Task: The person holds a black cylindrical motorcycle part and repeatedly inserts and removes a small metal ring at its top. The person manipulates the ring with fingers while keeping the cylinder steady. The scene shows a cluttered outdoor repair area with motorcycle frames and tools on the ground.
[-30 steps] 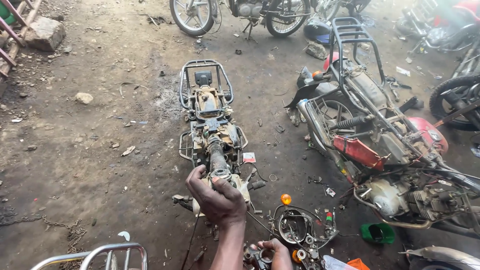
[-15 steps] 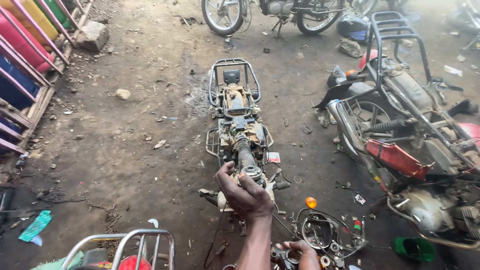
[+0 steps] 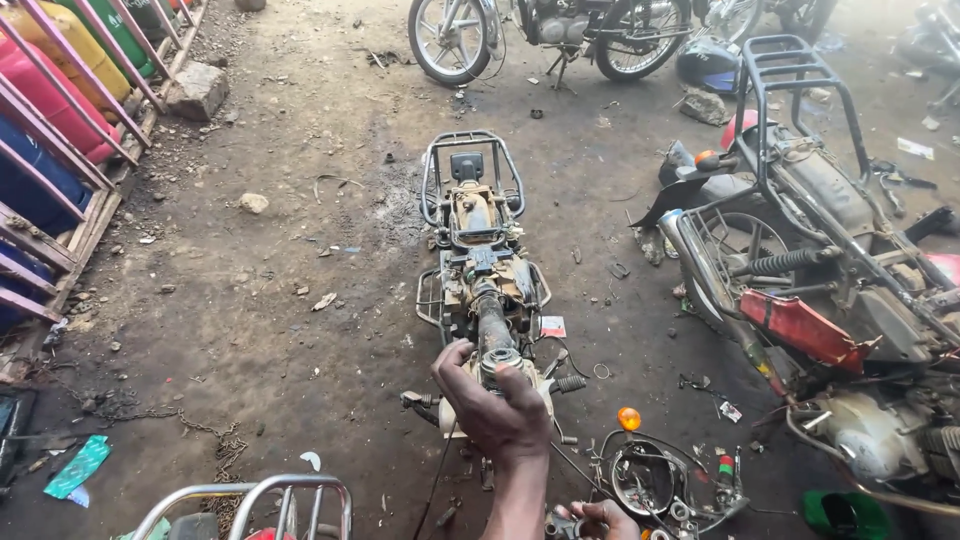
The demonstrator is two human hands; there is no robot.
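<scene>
I have a stripped motorcycle frame point(image 3: 480, 270) lying flat on the dirt ground point(image 3: 250, 330), pointing straight away from me, its rear rack at the far end and the steering head point(image 3: 497, 358) nearest me. I judge it heavy, rigid steel, probably greasy and dusty, with sharp brackets along its length; the round tube at the steering head looks like the soundest place to take hold, and the rear rack loop a second one. My left hand point(image 3: 495, 405) reaches forward from the bottom of the view, arm nearly straight, palm down, fingers curled over the top of the steering head and grasping it. My right hand point(image 3: 592, 520) sits low at the frame edge, near a headlight ring point(image 3: 645, 480) and an orange indicator point(image 3: 628, 418); its fingers look bent around small parts, but I cannot tell the grip.
</scene>
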